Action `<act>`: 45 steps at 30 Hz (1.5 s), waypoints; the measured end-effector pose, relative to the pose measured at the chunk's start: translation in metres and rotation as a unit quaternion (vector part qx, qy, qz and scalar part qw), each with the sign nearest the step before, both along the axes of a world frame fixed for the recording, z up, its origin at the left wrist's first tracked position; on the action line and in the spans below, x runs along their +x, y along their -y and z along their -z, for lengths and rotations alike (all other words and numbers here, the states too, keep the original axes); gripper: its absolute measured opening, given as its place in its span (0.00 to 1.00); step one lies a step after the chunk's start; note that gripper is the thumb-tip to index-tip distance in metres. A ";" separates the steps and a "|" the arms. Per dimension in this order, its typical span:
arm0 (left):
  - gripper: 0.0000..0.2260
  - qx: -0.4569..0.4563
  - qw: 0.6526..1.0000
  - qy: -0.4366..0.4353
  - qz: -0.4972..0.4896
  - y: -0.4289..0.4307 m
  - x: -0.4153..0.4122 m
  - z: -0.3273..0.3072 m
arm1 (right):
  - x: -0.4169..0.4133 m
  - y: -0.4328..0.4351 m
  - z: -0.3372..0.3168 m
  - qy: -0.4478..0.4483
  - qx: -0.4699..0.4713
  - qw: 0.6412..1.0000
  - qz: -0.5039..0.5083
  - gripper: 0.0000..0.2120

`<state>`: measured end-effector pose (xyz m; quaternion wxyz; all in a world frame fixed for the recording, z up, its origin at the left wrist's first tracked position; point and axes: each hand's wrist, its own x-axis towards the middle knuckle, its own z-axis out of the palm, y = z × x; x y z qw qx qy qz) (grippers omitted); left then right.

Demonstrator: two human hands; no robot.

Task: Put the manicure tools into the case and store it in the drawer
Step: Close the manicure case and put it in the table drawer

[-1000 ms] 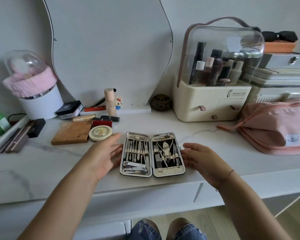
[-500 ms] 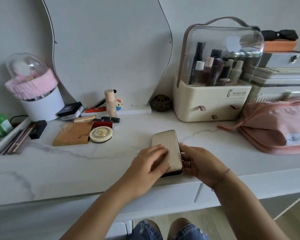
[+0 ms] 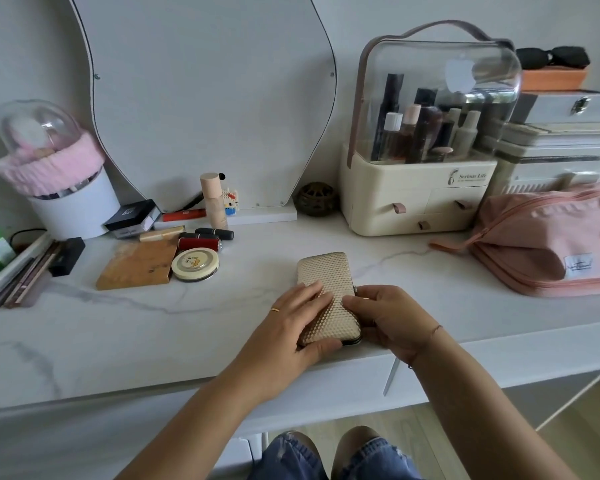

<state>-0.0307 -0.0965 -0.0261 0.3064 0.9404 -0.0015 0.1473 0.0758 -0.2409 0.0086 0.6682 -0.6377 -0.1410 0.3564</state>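
Marble desktop (image 3: 118, 323): case (image 3: 329, 282) now closed.

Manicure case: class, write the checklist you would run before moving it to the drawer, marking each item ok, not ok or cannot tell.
1. Lid of manicure case closed: ok, it lies folded flat.
2. The clasp latched: cannot tell, the right hand is at it.
3. Both hands holding: ok, the left hand grips the top and near end, the right hand holds the right edge.
4. The drawer open: not ok, its front under the tabletop looks shut.
5. Loose tools outside the case: ok, none visible.
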 end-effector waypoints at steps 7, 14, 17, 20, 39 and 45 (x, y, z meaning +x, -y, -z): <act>0.30 -0.001 1.000 -0.004 -0.007 0.001 0.000 -0.004 | 0.001 -0.003 0.004 0.061 -0.009 0.998 0.019 0.08; 0.27 0.069 0.996 0.020 -0.053 0.012 0.012 -0.003 | 0.007 -0.002 0.009 0.375 -0.227 0.893 0.101 0.13; 0.27 0.109 0.991 0.018 -0.077 0.019 0.012 -0.002 | -0.004 0.014 0.014 0.432 -0.210 0.867 0.133 0.12; 0.27 0.174 0.978 0.081 -0.079 0.037 0.012 0.000 | -0.016 0.053 0.031 0.455 -0.130 0.838 0.271 0.09; 0.24 0.282 0.939 0.185 -0.062 0.167 0.054 0.069 | 0.035 0.165 0.159 -0.206 0.201 0.907 0.308 0.16; 0.22 0.289 0.938 0.172 -0.081 0.172 0.054 0.064 | 0.031 0.170 0.156 -0.247 0.215 0.899 0.290 0.18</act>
